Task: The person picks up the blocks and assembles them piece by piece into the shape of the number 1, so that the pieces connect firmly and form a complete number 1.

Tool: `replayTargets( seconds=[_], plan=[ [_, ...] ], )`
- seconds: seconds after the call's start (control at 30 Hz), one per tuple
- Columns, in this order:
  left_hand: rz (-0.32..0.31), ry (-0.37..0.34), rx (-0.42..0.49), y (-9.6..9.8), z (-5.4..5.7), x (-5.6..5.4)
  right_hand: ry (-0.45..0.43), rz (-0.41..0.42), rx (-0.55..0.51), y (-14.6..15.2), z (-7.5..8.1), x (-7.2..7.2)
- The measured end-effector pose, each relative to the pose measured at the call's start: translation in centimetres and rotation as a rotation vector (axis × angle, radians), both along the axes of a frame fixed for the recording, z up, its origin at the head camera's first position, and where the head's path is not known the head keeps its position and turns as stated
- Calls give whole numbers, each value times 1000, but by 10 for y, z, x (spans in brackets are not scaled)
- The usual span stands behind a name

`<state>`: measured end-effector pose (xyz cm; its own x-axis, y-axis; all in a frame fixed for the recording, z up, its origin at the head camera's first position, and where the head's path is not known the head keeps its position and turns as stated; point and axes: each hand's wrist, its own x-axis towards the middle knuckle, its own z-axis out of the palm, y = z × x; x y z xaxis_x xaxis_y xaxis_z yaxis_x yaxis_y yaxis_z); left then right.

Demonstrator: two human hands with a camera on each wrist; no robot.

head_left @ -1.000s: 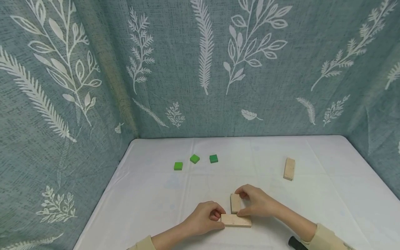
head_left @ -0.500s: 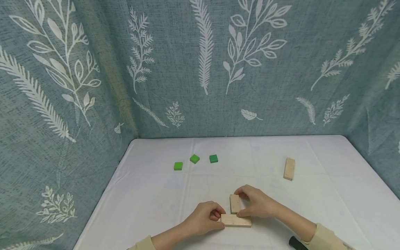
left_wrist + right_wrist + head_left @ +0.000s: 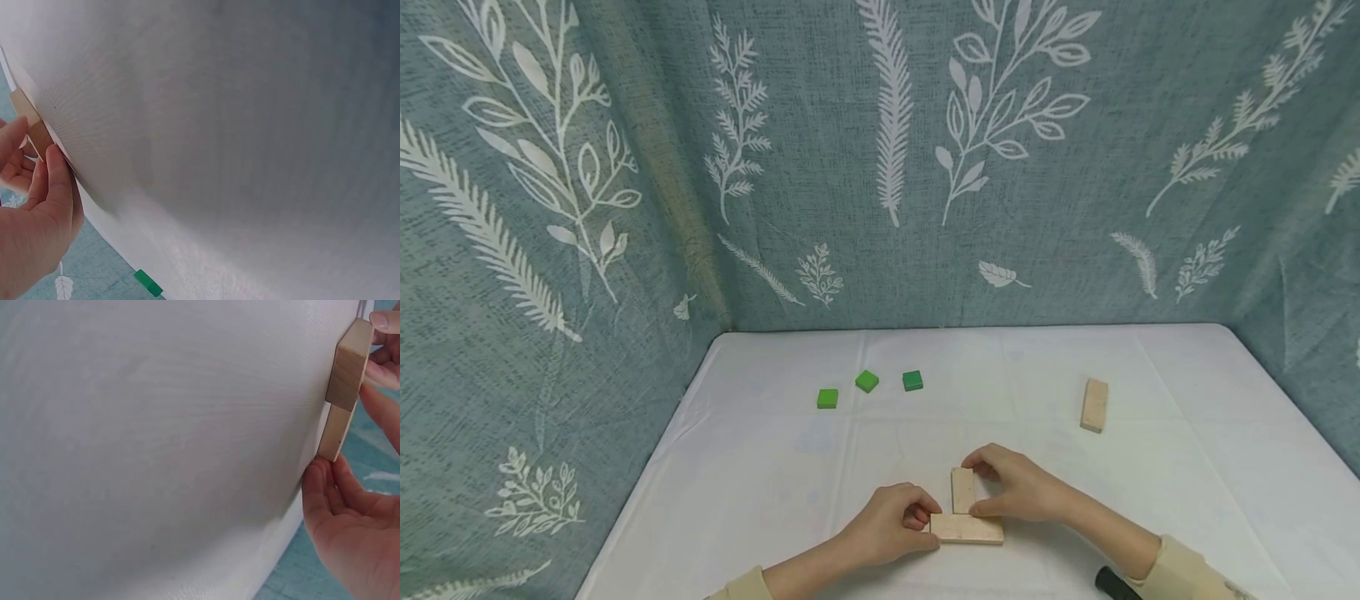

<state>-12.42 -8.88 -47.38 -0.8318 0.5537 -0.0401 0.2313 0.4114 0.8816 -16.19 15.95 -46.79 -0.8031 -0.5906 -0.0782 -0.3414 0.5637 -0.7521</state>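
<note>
Blue-green fabric (image 3: 820, 150) printed with white leafy sprigs (image 3: 891, 125) hangs before me at the far side, left and right, folding softly at the far left. Below it stands a white-covered table (image 3: 737, 450), faintly creased, its far corners rounded.

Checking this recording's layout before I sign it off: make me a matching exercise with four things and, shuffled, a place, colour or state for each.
1. Left hand
2. Right hand
3. Rightmost small block
4. Lone wooden block

A. Dark green
B. On the table's right half, apart from the other wooden pieces
C. Holding the lengthwise block
D. At the left end of the crosswise block

Pairs: 1-D, 2-C, 3-A, 4-B
</note>
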Motion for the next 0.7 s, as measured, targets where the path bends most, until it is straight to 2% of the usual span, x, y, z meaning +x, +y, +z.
replayTargets(
  seconds=[0.5, 0.7],
  plan=[
    [-2, -14, -11, 0, 0, 0, -41, 14, -51, 3, -2, -1],
    [0, -51, -10, -1, 2, -2, -59, 5, -63, 3, -2, -2]
  ],
)
